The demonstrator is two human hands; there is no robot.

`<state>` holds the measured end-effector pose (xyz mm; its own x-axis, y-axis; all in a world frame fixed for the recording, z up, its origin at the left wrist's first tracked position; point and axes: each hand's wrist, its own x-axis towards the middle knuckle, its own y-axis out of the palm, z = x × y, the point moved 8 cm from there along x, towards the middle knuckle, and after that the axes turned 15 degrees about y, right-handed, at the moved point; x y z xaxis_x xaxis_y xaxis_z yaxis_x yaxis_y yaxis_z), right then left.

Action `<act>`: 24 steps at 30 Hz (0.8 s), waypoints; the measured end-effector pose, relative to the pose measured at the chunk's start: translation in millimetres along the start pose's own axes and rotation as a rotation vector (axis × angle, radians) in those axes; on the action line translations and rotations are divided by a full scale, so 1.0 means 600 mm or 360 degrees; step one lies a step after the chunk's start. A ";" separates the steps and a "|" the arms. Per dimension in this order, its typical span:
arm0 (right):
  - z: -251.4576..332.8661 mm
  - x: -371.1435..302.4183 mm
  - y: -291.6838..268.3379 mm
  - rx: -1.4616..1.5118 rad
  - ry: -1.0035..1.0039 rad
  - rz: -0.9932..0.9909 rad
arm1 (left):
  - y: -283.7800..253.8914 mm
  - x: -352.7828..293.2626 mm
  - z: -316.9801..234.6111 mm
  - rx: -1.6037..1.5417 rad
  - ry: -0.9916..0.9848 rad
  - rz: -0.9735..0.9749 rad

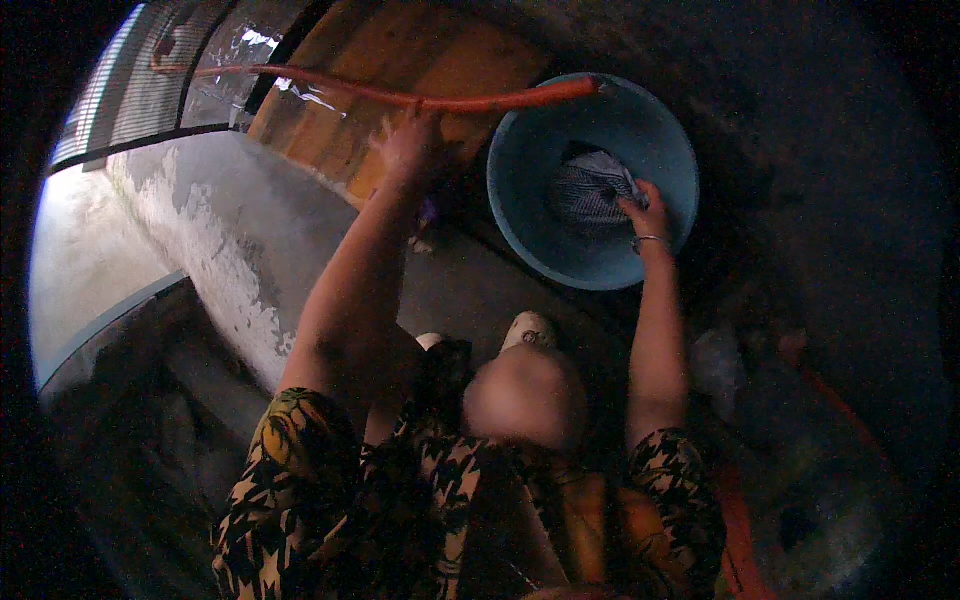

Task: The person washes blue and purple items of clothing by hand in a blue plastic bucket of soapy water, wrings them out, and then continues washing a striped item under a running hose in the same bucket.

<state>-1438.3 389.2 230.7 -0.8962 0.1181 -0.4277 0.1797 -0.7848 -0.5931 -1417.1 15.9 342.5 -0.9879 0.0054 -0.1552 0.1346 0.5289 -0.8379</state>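
My right hand [648,212] reaches into a round blue-green basin [508,215], its fingers closed on the edge of a dark-and-white checked cloth [592,190] bunched inside. A thin bracelet shows at that wrist. Stretched forward to the left, my left hand [408,145] has its fingers spread, a little blurred. It is right below an orange-red hose [440,104], and its fingertips meet the hose's lower edge; I cannot tell whether they press on it. The hose's cut end lies over the basin's upper left rim.
Behind the hose is a brown wooden panel [400,50], with shiny clear plastic [255,50] on its left. A worn, peeling low wall [220,230] runs down the left. My shoe [530,328] shows below the basin. More orange hose [735,530] lies at lower right.
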 end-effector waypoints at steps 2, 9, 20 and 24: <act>0.030 -0.016 0.003 0.0006 0.0161 0.0098 | -0.021 0.037 -0.065 0.0403 0.0392 -0.0341; 0.010 -0.002 -0.021 0.0706 0.0414 0.0318 | 0.080 0.143 -0.171 -0.0118 0.0549 0.0502; 0.083 -0.056 -0.024 -0.0755 -0.0666 -0.0566 | 0.068 0.010 -0.210 0.0297 0.1013 0.0010; 0.090 -0.055 -0.006 -0.0564 -0.0688 -0.0398 | 0.069 0.007 -0.224 0.0354 0.1022 -0.0014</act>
<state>-1431.1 354.9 283.9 -0.9988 -0.0430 0.0250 0.0002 -0.5063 -0.8624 -1426.2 151.5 377.4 -0.8299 0.5411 0.1358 0.0713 0.3442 -0.9362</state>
